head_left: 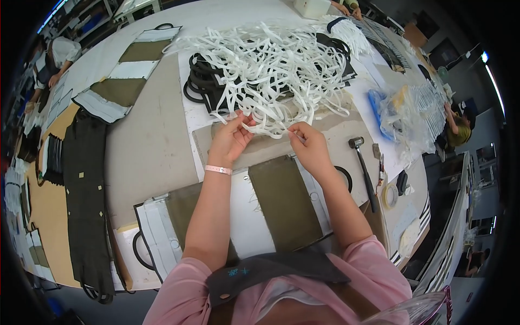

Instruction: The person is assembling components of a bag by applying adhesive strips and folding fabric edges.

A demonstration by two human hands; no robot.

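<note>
A large tangled heap of narrow white fabric tape (271, 67) lies in front of me, on top of black pieces with looped handles (201, 81). At the heap's near edge, my left hand (232, 142) has its fingers curled around a strand of the tape, palm partly turned up. My right hand (311, 146) pinches another part of the white tape between thumb and fingertips, a short way to the right. Below both hands, partly covered by my forearms, is a flat olive and white fabric panel (287, 206) with black loop handles at its sides.
A hammer (364, 168), a tape roll (389, 195) and crumpled clear plastic (403, 122) lie at right. Long black fabric pieces (86, 195) and olive and white panels (119, 89) are on the left. A person (62, 54) is at far left, another (460, 130) at right.
</note>
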